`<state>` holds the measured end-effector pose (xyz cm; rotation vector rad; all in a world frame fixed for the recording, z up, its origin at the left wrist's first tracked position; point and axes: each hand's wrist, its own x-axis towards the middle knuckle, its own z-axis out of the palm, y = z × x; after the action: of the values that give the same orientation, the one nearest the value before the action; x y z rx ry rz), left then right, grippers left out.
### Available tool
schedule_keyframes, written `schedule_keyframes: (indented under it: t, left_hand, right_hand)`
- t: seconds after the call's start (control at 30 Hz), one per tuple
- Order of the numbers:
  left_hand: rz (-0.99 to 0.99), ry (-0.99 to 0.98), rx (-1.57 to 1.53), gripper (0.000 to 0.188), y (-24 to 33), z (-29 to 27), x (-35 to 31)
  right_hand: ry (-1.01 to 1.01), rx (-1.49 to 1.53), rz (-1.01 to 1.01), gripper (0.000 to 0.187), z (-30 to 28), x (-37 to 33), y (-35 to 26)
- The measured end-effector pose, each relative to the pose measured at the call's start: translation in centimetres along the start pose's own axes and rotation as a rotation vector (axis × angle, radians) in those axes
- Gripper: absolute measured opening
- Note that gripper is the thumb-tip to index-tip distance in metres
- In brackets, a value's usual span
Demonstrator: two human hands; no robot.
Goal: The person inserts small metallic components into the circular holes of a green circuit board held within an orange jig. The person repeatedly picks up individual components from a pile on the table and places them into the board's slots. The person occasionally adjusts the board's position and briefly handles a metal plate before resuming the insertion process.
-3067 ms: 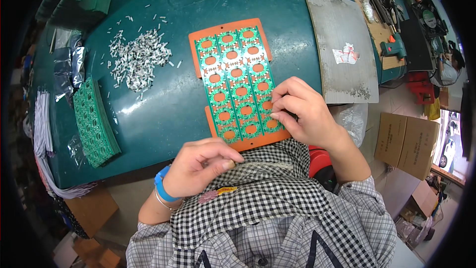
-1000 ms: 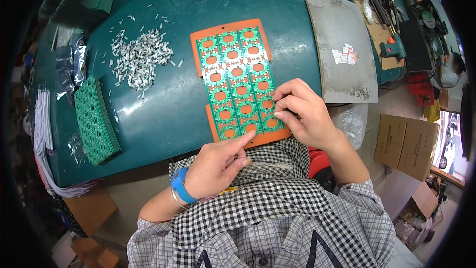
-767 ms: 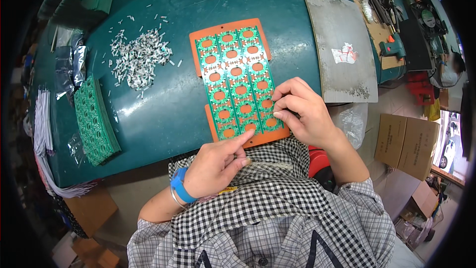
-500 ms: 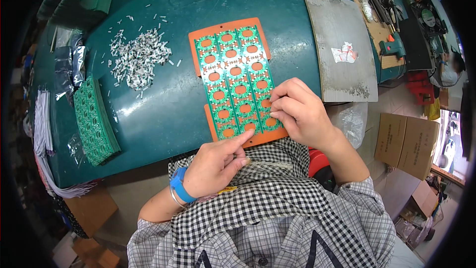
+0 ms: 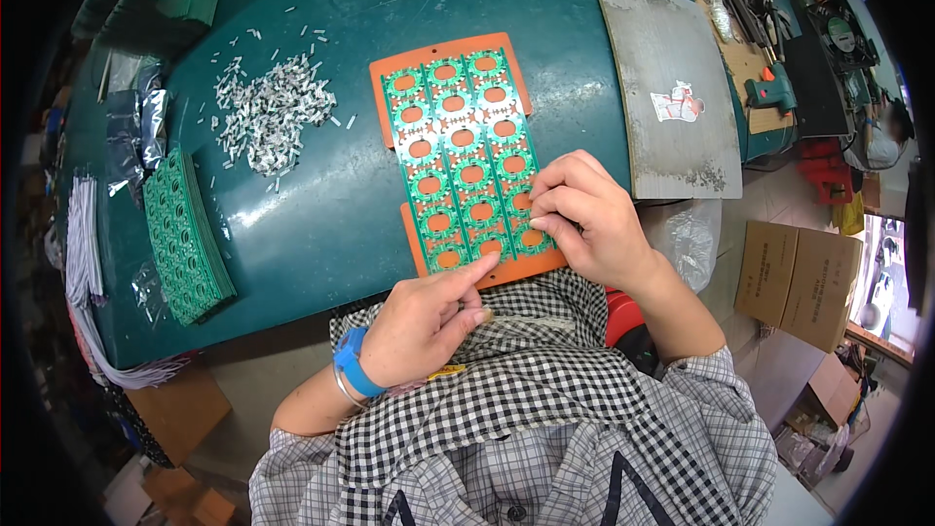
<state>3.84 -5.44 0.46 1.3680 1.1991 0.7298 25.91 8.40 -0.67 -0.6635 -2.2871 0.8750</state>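
A green circuit board panel (image 5: 450,158) with rows of oval cutouts lies on an orange backing plate (image 5: 448,51) at the table's near edge. My left hand (image 5: 414,321), wearing a blue wristband, rests at the panel's lower edge. Its index finger is stretched out and touches the board; the thumb is held apart below. Over the panel's lower right edge, my right hand (image 5: 589,224) is closed in a pinch. Whatever sits between its fingertips is too small or hidden to make out.
On the green table (image 5: 321,214), left of the panel, lies a pile of small white parts (image 5: 268,112). Stacked green boards (image 5: 183,239) and white wires (image 5: 86,244) are farther left. A grey board (image 5: 672,68) and a glue gun (image 5: 774,90) are at the right.
Hardly anything differs. My right hand has shifted very slightly at the panel's edge, its fingers still pinched; my left index finger stays on the board.
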Motion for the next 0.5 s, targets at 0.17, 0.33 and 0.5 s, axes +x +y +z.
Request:
schedule_keyframes:
  t: [0.17, 0.33, 0.5]
  left_hand:
    - [-0.008, -0.003, 0.006, 0.062, -0.1, 0.0, 0.0]
    - [-0.016, 0.009, -0.007, 0.060, 0.0, 0.2, -0.1]
    - [0.067, 0.009, -0.012, 0.047, 0.8, 0.6, -0.6]
  right_hand:
    - [-0.037, -0.044, -0.047, 0.017, -0.1, 0.1, -0.2]
    - [-0.091, -0.060, 0.005, 0.015, -0.7, 0.4, -0.6]
    - [-0.285, 0.147, 0.116, 0.020, -3.0, 2.5, 0.4]
